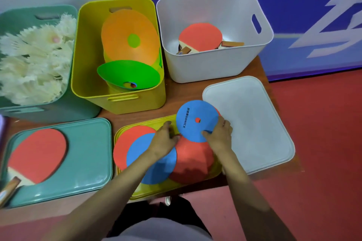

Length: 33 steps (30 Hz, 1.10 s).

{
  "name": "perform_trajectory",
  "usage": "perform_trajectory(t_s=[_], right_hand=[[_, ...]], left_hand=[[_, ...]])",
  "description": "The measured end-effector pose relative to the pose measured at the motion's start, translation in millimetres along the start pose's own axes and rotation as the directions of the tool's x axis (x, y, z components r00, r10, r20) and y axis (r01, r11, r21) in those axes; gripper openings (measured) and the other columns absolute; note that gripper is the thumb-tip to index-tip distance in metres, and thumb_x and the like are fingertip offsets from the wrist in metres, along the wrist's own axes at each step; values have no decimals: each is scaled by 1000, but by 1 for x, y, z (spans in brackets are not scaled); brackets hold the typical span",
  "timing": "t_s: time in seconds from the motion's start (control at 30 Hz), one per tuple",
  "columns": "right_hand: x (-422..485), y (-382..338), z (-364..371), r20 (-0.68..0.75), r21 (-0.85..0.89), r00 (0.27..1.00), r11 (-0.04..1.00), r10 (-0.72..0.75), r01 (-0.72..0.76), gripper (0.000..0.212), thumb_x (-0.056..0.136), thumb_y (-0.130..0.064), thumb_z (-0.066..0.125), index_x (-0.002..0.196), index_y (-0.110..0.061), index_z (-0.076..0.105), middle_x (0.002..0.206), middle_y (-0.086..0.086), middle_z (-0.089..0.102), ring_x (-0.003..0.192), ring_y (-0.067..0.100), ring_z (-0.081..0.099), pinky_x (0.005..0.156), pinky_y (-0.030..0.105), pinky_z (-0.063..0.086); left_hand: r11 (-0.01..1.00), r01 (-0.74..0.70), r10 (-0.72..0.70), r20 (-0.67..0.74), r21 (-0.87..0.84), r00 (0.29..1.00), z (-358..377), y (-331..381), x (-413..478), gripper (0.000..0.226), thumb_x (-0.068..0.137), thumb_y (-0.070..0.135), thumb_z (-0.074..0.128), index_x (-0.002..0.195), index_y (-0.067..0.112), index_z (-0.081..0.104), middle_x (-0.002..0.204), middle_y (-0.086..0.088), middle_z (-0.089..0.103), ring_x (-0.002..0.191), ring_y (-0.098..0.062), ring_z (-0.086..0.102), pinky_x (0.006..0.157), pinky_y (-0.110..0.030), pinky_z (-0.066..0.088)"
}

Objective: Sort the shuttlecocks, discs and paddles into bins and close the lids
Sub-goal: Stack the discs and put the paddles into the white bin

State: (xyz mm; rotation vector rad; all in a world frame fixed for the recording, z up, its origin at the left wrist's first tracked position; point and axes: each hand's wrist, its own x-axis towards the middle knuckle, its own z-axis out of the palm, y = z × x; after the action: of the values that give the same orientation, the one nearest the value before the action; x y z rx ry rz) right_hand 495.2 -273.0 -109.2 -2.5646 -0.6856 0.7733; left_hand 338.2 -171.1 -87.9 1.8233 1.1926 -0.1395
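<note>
My right hand (pixel 219 135) pinches a blue disc (pixel 195 119) by its near edge, lifted above the yellow lid (pixel 127 129). My left hand (pixel 164 139) rests on the discs lying on that lid: a red disc (pixel 129 139), a second blue disc (pixel 156 166) and another red disc (pixel 192 160). The yellow bin (pixel 117 96) holds orange discs (pixel 129 33) and a green disc (pixel 129 74). White shuttlecocks (pixel 33 60) fill the teal bin (pixel 64 107). A red paddle (pixel 199 36) lies in the white bin (pixel 205 68). Another red paddle (pixel 37 154) lies on the teal lid (pixel 88 152).
The white lid (pixel 250 123) lies flat on the wooden table (pixel 176 94), right of the yellow lid. The table's right edge drops to a red floor (pixel 323 143). A blue wall stands behind the bins.
</note>
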Motion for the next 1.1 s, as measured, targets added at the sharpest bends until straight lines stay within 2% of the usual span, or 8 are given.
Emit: perform_trajectory(t_s=[0.1, 0.2, 0.37, 0.47, 0.53, 0.7, 0.9, 1.1], right_hand=[[9, 2, 2, 19, 35, 1000, 999, 21, -22, 82, 68, -27, 77, 134, -6, 34, 130, 14, 42, 119, 33, 35, 96, 35, 27], [11, 4, 0, 17, 85, 998, 995, 55, -57, 83, 65, -25, 80, 132, -7, 35, 131, 15, 40, 119, 33, 34, 98, 35, 27], [5, 0, -14, -68, 410, 991, 909, 113, -75, 62, 71, -8, 75, 126, -7, 45, 120, 14, 44, 105, 25, 48, 84, 31, 45], [-3, -5, -17, -124, 537, 986, 843, 112, -28, 27, 81, -16, 64, 108, -16, 59, 105, 12, 59, 96, 26, 60, 80, 35, 50], [-16, -16, -20, -170, 599, 984, 798, 46, 66, 13, 84, -30, 59, 98, -29, 61, 97, 10, 60, 91, 23, 59, 83, 40, 51], [-60, -74, -32, -367, 694, 913, 602, -177, 396, 9, 95, -20, 55, 100, -23, 61, 101, 3, 64, 95, 21, 61, 82, 29, 49], [-104, -163, -33, -469, 564, 787, 549, -401, 617, 29, 92, -12, 58, 96, -40, 61, 97, -2, 65, 89, 4, 62, 76, 15, 48], [-140, -267, 0, -379, 578, 774, 524, -507, 626, 23, 87, -10, 64, 98, -31, 66, 94, -9, 67, 77, 1, 62, 69, 17, 51]], left_hand=[[977, 94, -90, 26, -193, 996, 15, 11, 14, 66, 87, 17, 63, 140, 2, 26, 121, -14, 61, 114, -29, 57, 88, -34, 44], [951, 132, -154, -57, -278, 986, 21, 15, 25, 52, 83, 7, 65, 129, -1, 41, 110, -15, 63, 104, -31, 60, 82, -34, 45], [959, -141, 86, -225, -245, 971, 14, 22, 20, 28, 77, -12, 51, 98, 5, 56, 94, -5, 60, 90, -27, 56, 70, -26, 41], [925, -330, 248, -359, -188, 900, 0, 10, 6, 28, 79, -10, 50, 96, 13, 54, 94, -1, 55, 88, -25, 54, 75, -38, 47], [890, -423, 314, -443, -172, 840, -18, 6, -9, 23, 86, -5, 50, 102, 11, 54, 97, 0, 53, 88, -21, 54, 76, -33, 48], [764, -644, 477, -634, -42, 608, -75, -3, -56, 21, 92, 1, 47, 104, 17, 48, 95, -1, 51, 86, -14, 50, 77, -19, 41], [727, -653, 306, -751, -212, 584, -155, -32, -87, 35, 92, 15, 48, 102, 48, 44, 92, 22, 59, 81, -12, 58, 72, -29, 47], [668, -639, 217, -722, -381, 658, -258, -101, -97, 33, 88, 0, 55, 110, 24, 50, 99, 23, 64, 81, 1, 62, 75, -15, 47]])
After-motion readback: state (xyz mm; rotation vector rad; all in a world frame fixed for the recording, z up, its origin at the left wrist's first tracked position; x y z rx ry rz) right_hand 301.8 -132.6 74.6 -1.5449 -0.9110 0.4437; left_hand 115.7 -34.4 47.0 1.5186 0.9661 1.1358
